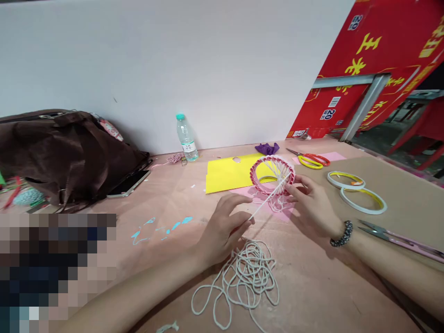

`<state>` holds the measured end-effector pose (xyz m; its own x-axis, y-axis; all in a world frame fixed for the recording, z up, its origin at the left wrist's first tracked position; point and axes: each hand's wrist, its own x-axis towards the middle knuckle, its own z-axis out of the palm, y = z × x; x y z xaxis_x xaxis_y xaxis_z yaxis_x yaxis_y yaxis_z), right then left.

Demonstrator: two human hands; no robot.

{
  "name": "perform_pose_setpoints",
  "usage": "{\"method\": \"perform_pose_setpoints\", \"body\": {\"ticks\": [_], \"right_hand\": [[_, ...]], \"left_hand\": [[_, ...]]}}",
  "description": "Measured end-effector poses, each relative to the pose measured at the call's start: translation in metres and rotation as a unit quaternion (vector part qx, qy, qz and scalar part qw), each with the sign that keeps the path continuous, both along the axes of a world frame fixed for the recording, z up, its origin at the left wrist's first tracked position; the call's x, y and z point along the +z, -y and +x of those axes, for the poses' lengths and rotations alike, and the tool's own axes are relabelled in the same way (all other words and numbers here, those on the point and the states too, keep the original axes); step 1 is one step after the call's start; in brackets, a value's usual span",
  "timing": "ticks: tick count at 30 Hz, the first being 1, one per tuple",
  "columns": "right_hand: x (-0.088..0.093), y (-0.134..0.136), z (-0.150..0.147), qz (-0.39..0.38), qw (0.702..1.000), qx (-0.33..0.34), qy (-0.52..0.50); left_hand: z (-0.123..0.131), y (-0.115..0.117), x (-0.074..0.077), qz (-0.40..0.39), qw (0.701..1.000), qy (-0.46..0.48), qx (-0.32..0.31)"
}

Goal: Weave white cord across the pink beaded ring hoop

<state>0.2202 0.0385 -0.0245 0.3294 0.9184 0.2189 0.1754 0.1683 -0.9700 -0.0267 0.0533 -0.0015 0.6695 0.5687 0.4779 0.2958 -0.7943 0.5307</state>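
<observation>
In my right hand is a ring wrapped in pink and red cord, held tilted up by its right side. White strands cross part of its opening. A white cord runs taut from the ring to my left hand, which pinches it between thumb and fingers. Below my left hand lies a loose heap of the same white cord on the table. Yellow paper and pink paper lie behind and beneath the ring.
Red-and-yellow scissors, two tape rings and pink-handled scissors lie on the right. A water bottle stands by the white wall. On the left are a brown bag and a phone. Purple cloth sits at the back.
</observation>
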Motion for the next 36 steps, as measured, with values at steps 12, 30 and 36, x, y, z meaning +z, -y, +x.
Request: {"method": "perform_pose_setpoints", "body": {"ticks": [12,30,36], "right_hand": [[-0.006,-0.021,0.055,0.043,0.976,-0.108,0.183],[0.006,-0.029,0.114,0.097,0.974,-0.184,0.094],[0.007,-0.029,0.098,0.112,0.979,-0.135,0.105]], "left_hand": [[0.003,0.005,0.011,-0.278,0.909,0.298,-0.086],[-0.003,0.005,0.012,-0.135,0.980,0.022,-0.142],[-0.003,0.006,0.000,-0.338,0.931,0.137,-0.026]]}}
